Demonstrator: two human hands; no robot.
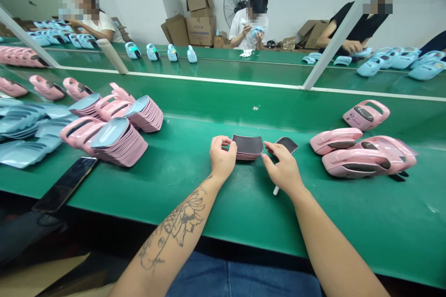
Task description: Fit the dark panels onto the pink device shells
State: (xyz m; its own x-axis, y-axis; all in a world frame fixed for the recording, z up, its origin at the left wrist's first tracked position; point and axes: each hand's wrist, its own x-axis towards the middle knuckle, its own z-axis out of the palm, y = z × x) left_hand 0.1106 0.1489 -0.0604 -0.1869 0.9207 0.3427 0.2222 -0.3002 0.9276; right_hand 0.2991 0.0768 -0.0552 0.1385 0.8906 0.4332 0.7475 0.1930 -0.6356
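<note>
A short stack of curved pink panels, dark on its top face, sits on the green bench between my hands. My left hand has its fingers curled against the stack's left end, thumb at the near corner. At the right end, my right hand holds its thumb and fingers apart, with the fingertips close to the stack's edge. Behind those fingers lies a loose dark-faced panel, partly covered. The white end of a thin tool sticks out below my right hand; its other part is hidden.
Pink handled casings lie at right. Tall stacks of panels, more pink casings and blue panels fill the left. A phone rests near the front edge. White posts rise beyond; several people work across the bench.
</note>
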